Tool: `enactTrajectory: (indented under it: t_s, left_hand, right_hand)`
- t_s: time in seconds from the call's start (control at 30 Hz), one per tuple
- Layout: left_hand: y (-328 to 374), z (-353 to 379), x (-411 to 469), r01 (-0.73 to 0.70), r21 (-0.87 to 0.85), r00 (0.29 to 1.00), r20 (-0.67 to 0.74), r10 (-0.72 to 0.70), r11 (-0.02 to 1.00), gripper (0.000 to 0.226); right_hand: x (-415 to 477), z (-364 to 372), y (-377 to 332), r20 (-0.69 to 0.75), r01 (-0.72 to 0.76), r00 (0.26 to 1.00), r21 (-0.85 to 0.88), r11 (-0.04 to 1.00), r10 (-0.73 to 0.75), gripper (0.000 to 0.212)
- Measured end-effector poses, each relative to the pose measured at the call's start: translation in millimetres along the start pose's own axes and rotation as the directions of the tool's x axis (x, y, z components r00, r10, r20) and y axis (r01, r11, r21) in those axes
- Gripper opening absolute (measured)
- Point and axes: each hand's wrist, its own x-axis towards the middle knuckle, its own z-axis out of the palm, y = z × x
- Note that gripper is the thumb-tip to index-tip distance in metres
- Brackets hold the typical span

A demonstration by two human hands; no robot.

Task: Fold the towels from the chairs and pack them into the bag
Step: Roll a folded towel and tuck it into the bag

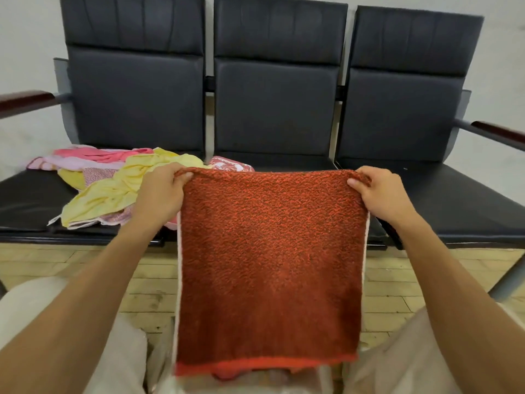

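A red-orange terry towel (pixel 270 265) hangs flat in front of me, doubled over along its top edge. My left hand (pixel 159 191) pinches its top left corner and my right hand (pixel 380 194) pinches its top right corner. The towel's bottom edge reaches down between my knees, where a pale translucent bag (pixel 170 376) shows, blurred and mostly hidden. On the left chair seat lies a heap of unfolded towels: a yellow one (pixel 113 191), pink ones (pixel 93 159), and a red-and-white patterned one (pixel 233 164) behind my left hand.
Three joined black chairs (pixel 272 109) stand against a white wall, with wooden armrests (pixel 25 102) at both ends. The middle and right seats (pixel 443 191) hold nothing. Wooden floor (pixel 136 280) lies between the chairs and my knees.
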Motion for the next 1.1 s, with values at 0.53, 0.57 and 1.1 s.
enactTrajectory:
  t_s: [0.53,0.57,1.1]
  left_hand:
    - [-9.1,-6.5,-1.9,-0.106,0.071,0.993,-0.047,0.109,0.992,0.016]
    - [-9.1,-7.0,-2.3,-0.109,0.073,0.993,-0.046,0.112,0.991,0.016]
    - [-9.0,-8.8,2.6,0.093,-0.144,0.995,0.054,-0.086,0.985,0.010]
  right_hand:
    - [-1.3,2.5,13.1,-0.171,-0.033,0.985,-0.100,0.994,0.016,0.018]
    - [-1.2,1.9,13.7,-0.181,-0.042,0.983,-0.091,0.995,0.025,0.019]
    - [0.5,0.5,12.2,-0.148,-0.181,0.969,0.108,0.978,0.196,0.019]
